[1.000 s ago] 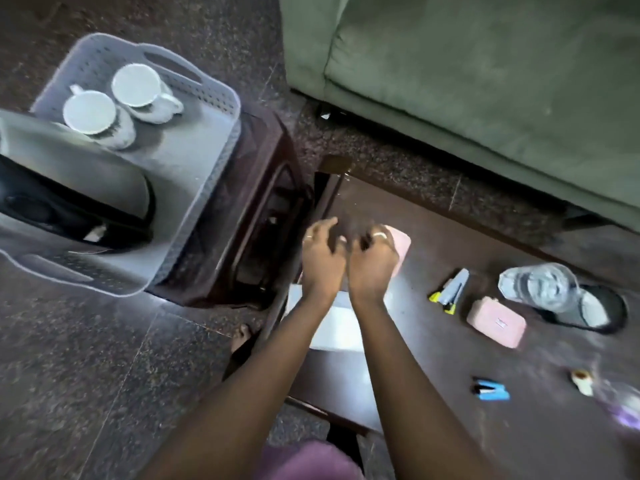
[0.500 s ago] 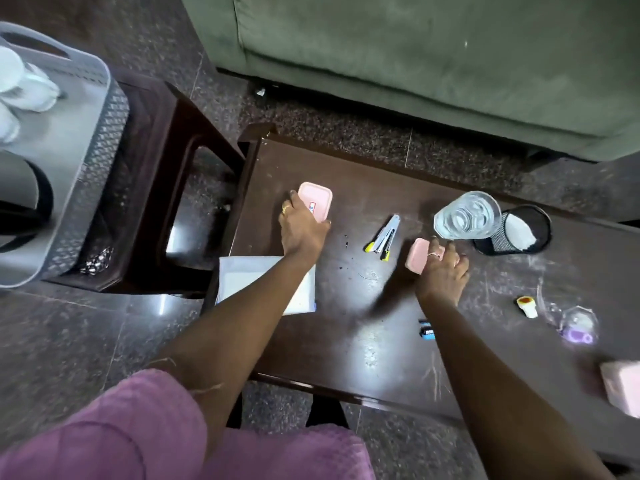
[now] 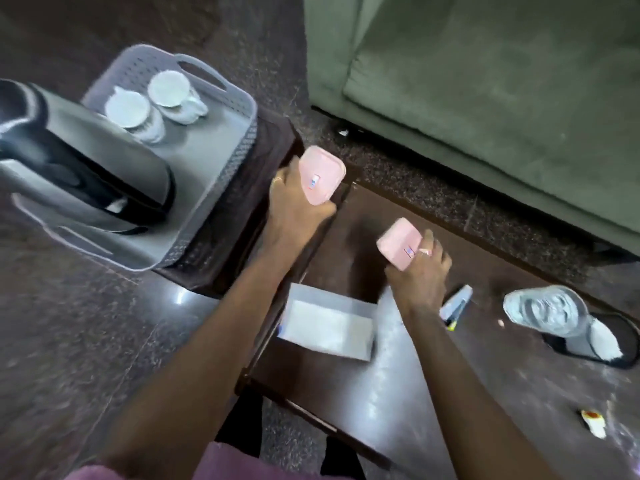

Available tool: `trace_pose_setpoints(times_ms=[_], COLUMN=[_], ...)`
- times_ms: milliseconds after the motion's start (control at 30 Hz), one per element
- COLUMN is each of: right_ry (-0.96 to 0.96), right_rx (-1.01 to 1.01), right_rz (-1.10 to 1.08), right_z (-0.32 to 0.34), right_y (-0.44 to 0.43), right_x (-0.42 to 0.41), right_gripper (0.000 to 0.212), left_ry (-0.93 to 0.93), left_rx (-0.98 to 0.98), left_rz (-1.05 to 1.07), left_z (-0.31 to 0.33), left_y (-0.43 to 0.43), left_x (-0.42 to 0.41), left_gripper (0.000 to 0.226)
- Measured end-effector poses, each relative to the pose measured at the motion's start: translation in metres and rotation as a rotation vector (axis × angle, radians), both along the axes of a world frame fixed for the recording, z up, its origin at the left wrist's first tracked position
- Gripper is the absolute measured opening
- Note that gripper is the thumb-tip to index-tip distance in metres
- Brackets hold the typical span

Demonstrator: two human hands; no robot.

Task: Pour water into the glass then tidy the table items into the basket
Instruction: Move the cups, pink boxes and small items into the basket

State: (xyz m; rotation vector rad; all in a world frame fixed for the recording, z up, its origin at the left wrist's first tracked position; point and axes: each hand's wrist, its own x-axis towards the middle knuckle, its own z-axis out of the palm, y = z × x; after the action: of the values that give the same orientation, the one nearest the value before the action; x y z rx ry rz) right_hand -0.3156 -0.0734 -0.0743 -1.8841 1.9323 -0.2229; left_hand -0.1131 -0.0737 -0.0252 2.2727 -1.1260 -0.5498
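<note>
At the far left of the frame a dark kettle (image 3: 79,174) lies in a grey basket (image 3: 239,150), its body taking up the lower half. Two white cups (image 3: 152,102) sit side by side in the basket's upper corner. The basket rests on a dark wooden stool (image 3: 249,202) standing just beside the table (image 3: 398,393).

Right of the basket, near the middle of the frame, the left hand (image 3: 294,206) has its grip closed around a pink case (image 3: 320,174), held in the air over the gap between stool and table. Lower down, a white box (image 3: 329,327) lies flat on the table's left end.

Further right, the right hand (image 3: 420,271) has its grip closed on a second pink case (image 3: 398,244), lifted above the table. Just beside that wrist, a small stapler (image 3: 457,306) lies on the table, blurred.

Toward the right edge a glass (image 3: 547,310) with water in it stands on the table, touching or overlapping a black mesh cup (image 3: 602,344) that holds something white. At the lower right a small white and orange item (image 3: 594,422) lies well apart from the rest. A green sofa (image 3: 485,81) fills the upper right.
</note>
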Motion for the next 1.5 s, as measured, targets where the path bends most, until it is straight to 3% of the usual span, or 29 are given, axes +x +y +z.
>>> trace_pose_setpoints(times_ms=[133,267,367,567,700,933,1167,1233,1333,1500], right_ry=[-0.265,-0.368,-0.320,0.011,0.208,0.310,0.302,0.226,0.067,-0.055], right_rx=[-0.123,-0.185,-0.168,-0.149,-0.191,-0.231,-0.200,-0.238,-0.274,-0.276], right_rz=[0.207,0.375,0.470,0.614,0.602,0.534,0.614,0.616,0.567,0.361], right_z=[0.044,0.074,0.079,0.057,0.037,0.024,0.016,0.020,0.027,0.025], right_y=[-0.029,-0.051,-0.064,-0.082,-0.090,-0.093,-0.090,-0.085,-0.071,-0.044], right_x=[0.117,0.213,0.263,0.323,0.337,0.352,0.342,0.335,0.317,0.254], right_gripper=[0.073,0.069,0.076,0.080,0.065,0.037,0.041,0.040,0.041,0.033], left_ry=[-0.046,0.024,0.074,0.121,0.014,-0.150,-0.163,-0.151,-0.116,-0.087], left_rx=[-0.045,0.055,0.121,0.150,0.249,0.315,0.345,0.277,0.051,-0.236], left_rz=[0.173,0.315,0.358,0.370,0.302,0.293,0.276,0.266,0.232,0.169], left_z=[0.028,0.019,0.003,-0.025,-0.039,-0.050,-0.047,-0.040,-0.023,-0.011], left_y=[0.005,0.002,-0.008,-0.026,-0.028,-0.027,-0.028,-0.025,-0.015,0.006], left_x=[0.098,0.160,0.181,0.209,0.217,0.221,0.218,0.212,0.191,0.124], left_gripper=[0.075,0.077,0.076,0.079,0.084,0.061,0.062,0.066,0.052,0.043])
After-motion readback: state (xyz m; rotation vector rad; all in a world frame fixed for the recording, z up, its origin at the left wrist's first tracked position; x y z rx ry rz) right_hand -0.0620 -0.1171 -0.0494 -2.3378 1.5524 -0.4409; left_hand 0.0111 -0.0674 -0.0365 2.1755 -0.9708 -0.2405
